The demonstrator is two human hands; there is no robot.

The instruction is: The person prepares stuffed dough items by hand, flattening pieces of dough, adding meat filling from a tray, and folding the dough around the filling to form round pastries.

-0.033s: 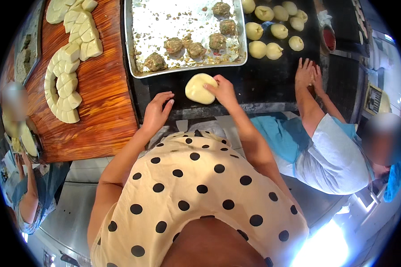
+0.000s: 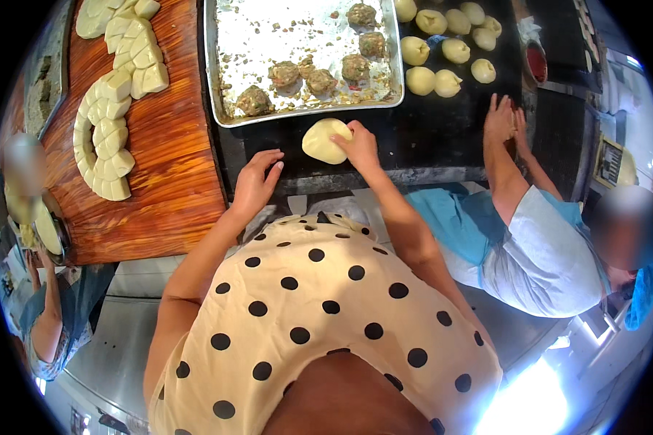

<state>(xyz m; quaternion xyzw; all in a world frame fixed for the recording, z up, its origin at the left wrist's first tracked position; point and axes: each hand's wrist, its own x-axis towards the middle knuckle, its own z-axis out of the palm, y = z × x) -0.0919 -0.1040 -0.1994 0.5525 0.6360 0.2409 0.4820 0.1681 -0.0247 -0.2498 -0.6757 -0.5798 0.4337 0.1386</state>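
Observation:
A flat, pale round of dough [image 2: 319,141] lies on the dark worktop [image 2: 421,138], just in front of the metal tray. My right hand [image 2: 360,148] pinches its right edge, thumb on top. To the left, my left hand [image 2: 257,177] rests at the worktop's near edge, fingers stretched out and holding nothing. Directly ahead stands the metal tray [image 2: 305,116], with several balls of chopped filling [image 2: 284,73] and loose scraps on its white lining.
Several rounded dough buns [image 2: 455,51] sit right of the tray. Cut dough pieces [image 2: 109,138] lie on the wood-patterned table [image 2: 174,181] at left. A co-worker's hands [image 2: 502,123] rest on the worktop at right; a red-filled bowl [image 2: 535,64] stands beyond. Another person is at far left.
My right hand and the dough round have shifted very slightly away from me. My left hand stays in place.

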